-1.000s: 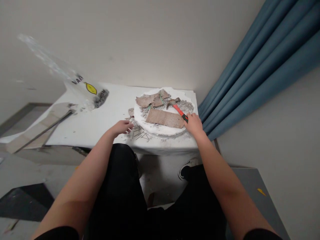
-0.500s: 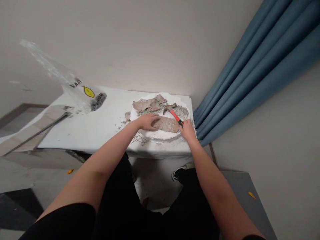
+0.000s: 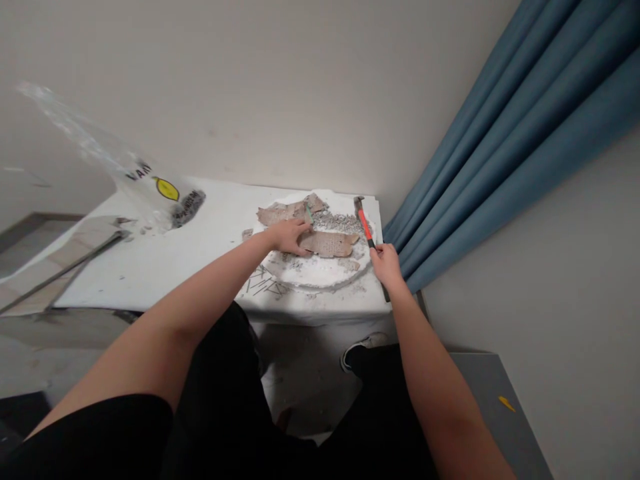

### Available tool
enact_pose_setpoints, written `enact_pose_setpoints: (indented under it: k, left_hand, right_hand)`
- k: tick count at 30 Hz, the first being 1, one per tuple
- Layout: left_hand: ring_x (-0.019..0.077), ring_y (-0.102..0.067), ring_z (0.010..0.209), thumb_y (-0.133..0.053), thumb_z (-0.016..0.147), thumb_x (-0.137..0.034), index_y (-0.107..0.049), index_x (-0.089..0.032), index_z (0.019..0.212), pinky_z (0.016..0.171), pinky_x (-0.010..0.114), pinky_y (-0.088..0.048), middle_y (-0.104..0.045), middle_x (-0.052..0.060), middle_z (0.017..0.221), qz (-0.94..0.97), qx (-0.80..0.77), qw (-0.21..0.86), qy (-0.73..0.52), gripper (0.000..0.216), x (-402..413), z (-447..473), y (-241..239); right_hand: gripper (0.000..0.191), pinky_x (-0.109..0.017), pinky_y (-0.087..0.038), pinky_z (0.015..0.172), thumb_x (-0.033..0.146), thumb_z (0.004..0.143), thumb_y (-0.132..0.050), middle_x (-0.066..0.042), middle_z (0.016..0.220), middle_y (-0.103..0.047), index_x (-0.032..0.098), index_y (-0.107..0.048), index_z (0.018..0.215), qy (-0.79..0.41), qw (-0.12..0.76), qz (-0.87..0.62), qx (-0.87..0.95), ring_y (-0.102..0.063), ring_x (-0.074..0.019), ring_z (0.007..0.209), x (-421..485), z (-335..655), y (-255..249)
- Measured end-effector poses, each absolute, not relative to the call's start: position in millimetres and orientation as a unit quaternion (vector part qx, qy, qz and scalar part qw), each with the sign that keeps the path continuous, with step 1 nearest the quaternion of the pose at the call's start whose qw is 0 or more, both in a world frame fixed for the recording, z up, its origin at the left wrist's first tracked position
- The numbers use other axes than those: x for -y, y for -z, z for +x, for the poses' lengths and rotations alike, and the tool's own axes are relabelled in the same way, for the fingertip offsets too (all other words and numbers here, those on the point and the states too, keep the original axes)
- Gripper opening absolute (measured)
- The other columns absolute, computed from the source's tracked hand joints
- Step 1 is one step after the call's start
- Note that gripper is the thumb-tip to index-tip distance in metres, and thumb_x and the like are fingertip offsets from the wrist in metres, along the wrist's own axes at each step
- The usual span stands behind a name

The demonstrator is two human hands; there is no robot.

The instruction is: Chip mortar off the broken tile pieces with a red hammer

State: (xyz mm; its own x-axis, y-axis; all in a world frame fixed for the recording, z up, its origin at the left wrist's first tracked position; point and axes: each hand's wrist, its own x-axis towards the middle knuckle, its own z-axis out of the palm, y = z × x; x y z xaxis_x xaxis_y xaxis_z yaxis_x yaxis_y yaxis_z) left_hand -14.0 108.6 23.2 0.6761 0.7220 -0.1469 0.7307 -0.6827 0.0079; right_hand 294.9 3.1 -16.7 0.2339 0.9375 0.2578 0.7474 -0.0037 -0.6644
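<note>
the left hand (image 3: 290, 237) pinches the left end of a textured brown slab (image 3: 330, 245) between thumb and fingers, over a white disc (image 3: 320, 277); contact with the disc cannot be told. the right hand's (image 3: 386, 262) fingers curl around the handle of a red-and-black hammer (image 3: 365, 223) at the disc's right edge. grey rubble (image 3: 340, 221) lies behind the slab.

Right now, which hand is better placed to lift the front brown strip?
Left, likely: the left hand is at one end of the front brown strip; the right hand holds the hammer.
</note>
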Motion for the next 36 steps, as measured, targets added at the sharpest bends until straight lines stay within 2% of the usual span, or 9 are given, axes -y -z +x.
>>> enact_pose_setpoints:
  k: [4,12,18,21,24,27,30,33,36]
  left_hand:
    - [0.0377,-0.052,0.126,-0.061,0.077,-0.069,-0.047,-0.021,0.143,0.105,0.047,-0.039,-0.053,0.016,0.14,0.929,-0.362,0.033,0.073,0.083,-109,-12,-19]
    - [0.0424,-0.046,0.129,-0.066,0.079,-0.056,-0.048,-0.017,0.141,0.108,0.053,-0.033,-0.052,0.02,0.14,0.899,-0.434,-0.057,0.019,0.076,-124,-8,-13]
    - [0.0414,-0.033,0.145,-0.056,0.088,-0.061,-0.052,-0.016,0.14,0.115,0.055,-0.03,-0.039,0.02,0.157,0.907,-0.412,-0.051,-0.069,0.07,-107,-23,-7]
    - [0.0319,-0.039,0.144,-0.046,0.097,-0.055,-0.049,-0.018,0.145,0.118,0.048,-0.03,-0.045,0.016,0.155,0.959,-0.261,-0.003,-0.115,0.061,-63,-35,2]
    - [0.0281,-0.046,0.139,-0.051,0.096,-0.053,-0.051,-0.022,0.143,0.117,0.045,-0.034,-0.055,0.014,0.147,0.984,-0.126,0.038,-0.122,0.056,-11,-49,16]
    - [0.0266,-0.061,0.115,-0.053,0.096,-0.045,-0.062,-0.02,0.124,0.101,0.043,-0.046,-0.069,0.012,0.12,0.964,-0.203,0.036,-0.17,0.039,19,-68,27]
    - [0.0258,-0.063,0.096,-0.048,0.096,-0.036,-0.064,-0.019,0.108,0.088,0.041,-0.05,-0.068,0.01,0.098,0.885,-0.401,0.018,-0.236,0.026,15,-92,32]
    - [0.0277,-0.061,0.1,-0.046,0.093,-0.029,-0.061,-0.019,0.116,0.089,0.043,-0.051,-0.064,0.011,0.102,0.797,-0.549,0.021,-0.252,0.03,-8,-112,35]
    - [0.0293,-0.06,0.106,-0.045,0.093,-0.03,-0.057,-0.02,0.13,0.093,0.044,-0.05,-0.061,0.012,0.112,0.786,-0.58,0.047,-0.21,0.039,-22,-121,40]
  right_hand:
    - [0.018,-0.041,-0.05,0.09,0.027,0.085,-0.052,-0.012,0.087,-0.061,0.016,-0.066,0.083,-0.11,0.412,-0.693,0.581,-0.061,-0.0264,0.09,-6,301,9]
    - [0.017,-0.041,-0.053,0.083,0.033,0.083,-0.054,-0.007,0.082,-0.057,0.019,-0.062,0.078,-0.14,0.488,-0.674,0.536,-0.06,-0.0252,0.085,-20,290,1]
    - [0.023,-0.032,-0.05,0.055,0.043,0.085,-0.058,-0.006,0.085,-0.061,0.02,-0.058,0.085,-0.257,0.499,-0.64,0.525,-0.06,-0.0192,0.066,-15,282,-1]
    - [0.024,-0.026,-0.043,0.046,0.044,0.084,-0.062,0.001,0.072,-0.059,0.023,-0.052,0.087,-0.358,0.471,-0.613,0.524,-0.053,-0.0141,0.052,-4,276,-1]
    - [0.025,-0.024,-0.038,0.041,0.044,0.084,-0.062,0.004,0.064,-0.057,0.024,-0.047,0.085,-0.431,0.42,-0.579,0.55,-0.049,-0.0124,0.047,13,265,-1]
    - [0.023,-0.024,-0.04,0.042,0.045,0.09,-0.056,0.003,0.073,-0.061,0.024,-0.049,0.093,-0.469,0.374,-0.541,0.59,-0.053,-0.0127,0.048,36,255,-4]
    - [0.02,-0.025,-0.04,0.047,0.042,0.097,-0.049,0.004,0.076,-0.059,0.023,-0.052,0.101,-0.449,0.33,-0.538,0.633,-0.051,-0.0114,0.049,67,249,-10]
    - [0.018,-0.026,-0.041,0.058,0.036,0.101,-0.046,0.002,0.076,-0.06,0.022,-0.056,0.098,-0.39,0.261,-0.527,0.708,-0.055,-0.014,0.062,97,245,-19]
    - [0.02,-0.029,-0.043,0.07,0.034,0.102,-0.045,-0.002,0.085,-0.065,0.021,-0.059,0.103,-0.355,0.183,-0.502,0.767,-0.059,-0.0178,0.076,110,245,-28]
